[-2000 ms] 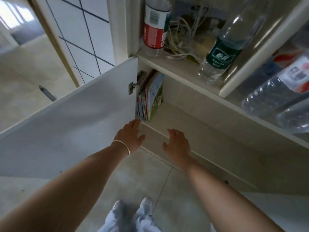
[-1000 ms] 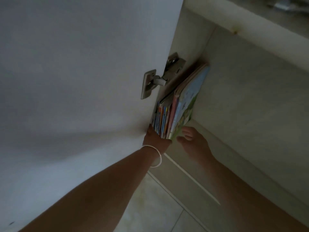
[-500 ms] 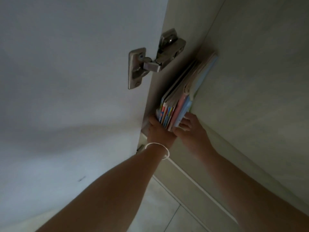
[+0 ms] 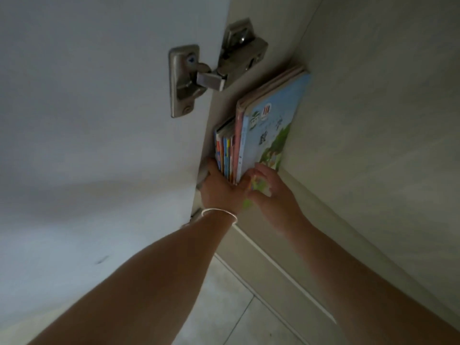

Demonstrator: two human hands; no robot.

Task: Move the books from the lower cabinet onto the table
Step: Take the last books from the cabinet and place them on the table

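Nearest the camera, two bare forearms reach up and away over a pale tiled floor (image 4: pixel 224 302). The left arm wears a thin white bangle (image 4: pixel 220 212) at the wrist. Past it, the left hand (image 4: pixel 221 188) has its thumb up against the left face of the books (image 4: pixel 251 135) and its palm under their near edge; the rest of its fingers are hidden. Just beside it, the blurred right hand (image 4: pixel 270 189) curls its fingers onto the lower corner of the outermost, light-blue illustrated cover. The books stand upright in a tight row inside the lower cabinet (image 4: pixel 373 120), against its left inner wall, with bare shelf to their right. Further up, a metal hinge (image 4: pixel 206 70) joins the open white door (image 4: pixel 87 95) to that wall.
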